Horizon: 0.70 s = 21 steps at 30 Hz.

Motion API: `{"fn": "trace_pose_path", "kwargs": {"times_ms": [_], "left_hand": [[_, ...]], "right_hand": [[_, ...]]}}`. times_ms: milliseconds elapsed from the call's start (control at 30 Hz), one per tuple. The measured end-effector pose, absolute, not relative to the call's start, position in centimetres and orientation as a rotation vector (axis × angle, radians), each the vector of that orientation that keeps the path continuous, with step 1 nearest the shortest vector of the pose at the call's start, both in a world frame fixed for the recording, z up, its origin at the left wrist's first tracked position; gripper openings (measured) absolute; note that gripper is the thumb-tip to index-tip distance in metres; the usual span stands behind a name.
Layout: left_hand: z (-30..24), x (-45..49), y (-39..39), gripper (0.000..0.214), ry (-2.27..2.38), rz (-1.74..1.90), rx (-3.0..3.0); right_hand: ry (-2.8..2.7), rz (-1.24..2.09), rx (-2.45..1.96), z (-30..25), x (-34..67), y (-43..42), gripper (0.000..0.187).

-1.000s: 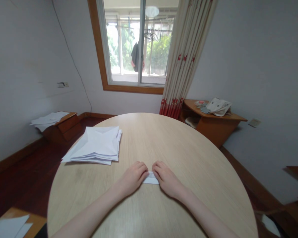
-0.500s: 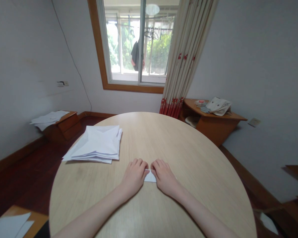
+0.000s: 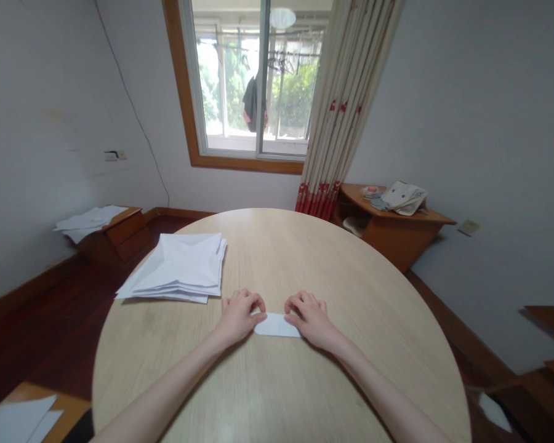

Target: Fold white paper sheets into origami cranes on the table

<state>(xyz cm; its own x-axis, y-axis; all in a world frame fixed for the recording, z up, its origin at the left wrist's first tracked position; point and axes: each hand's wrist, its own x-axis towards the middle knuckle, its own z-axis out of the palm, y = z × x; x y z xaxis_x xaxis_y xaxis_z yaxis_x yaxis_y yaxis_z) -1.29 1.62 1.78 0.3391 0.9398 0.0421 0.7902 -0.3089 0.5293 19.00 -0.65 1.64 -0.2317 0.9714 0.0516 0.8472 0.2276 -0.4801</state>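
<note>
A narrow strip of folded white paper (image 3: pixel 276 325) lies flat on the round pale wood table (image 3: pixel 351 295), directly in front of me. My left hand (image 3: pixel 237 317) holds its left end, with the fingers curled over the edge. My right hand (image 3: pixel 309 319) rests on its right end in the same way. The middle of the strip shows between my hands, while both ends are hidden under my fingers. To the left of my left hand sits a loose stack of folded white paper (image 3: pixel 178 271), its creases radiating from the centre.
A low wooden cabinet (image 3: pixel 124 237) with white sheets on top stands beyond the table at the left. At the right, a wooden corner shelf (image 3: pixel 392 237) bears a cloth bag. White paper lies on a wooden surface (image 3: pixel 18 421) at the lower left. Dark wooden flooring surrounds the table.
My hands have moved apart along the strip, the left one further left. More of the white strip now shows between them, and it looks longer and flatter.
</note>
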Motion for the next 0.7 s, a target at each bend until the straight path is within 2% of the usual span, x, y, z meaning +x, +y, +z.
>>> {"fn": "trace_pose_path", "kwargs": {"times_ms": [233, 433, 700], "left_hand": [[2.3, -2.7, 2.7, 0.011, 1.514, 0.352, 2.218], [2.1, -4.1, 3.7, 0.009, 1.332, 0.347, 2.231], [2.4, -5.2, 4.4, 0.011, 1.182, 0.310, 2.232]], "right_hand": [[-2.167, 0.576, -1.781, 2.7, 20.2, -0.5, 0.004], [-2.180, 0.626, -1.816, 2.7, 21.0, -0.3, 0.002], [-2.213, 0.592, -1.852, 2.7, 22.5, 0.1, 0.010]]}}
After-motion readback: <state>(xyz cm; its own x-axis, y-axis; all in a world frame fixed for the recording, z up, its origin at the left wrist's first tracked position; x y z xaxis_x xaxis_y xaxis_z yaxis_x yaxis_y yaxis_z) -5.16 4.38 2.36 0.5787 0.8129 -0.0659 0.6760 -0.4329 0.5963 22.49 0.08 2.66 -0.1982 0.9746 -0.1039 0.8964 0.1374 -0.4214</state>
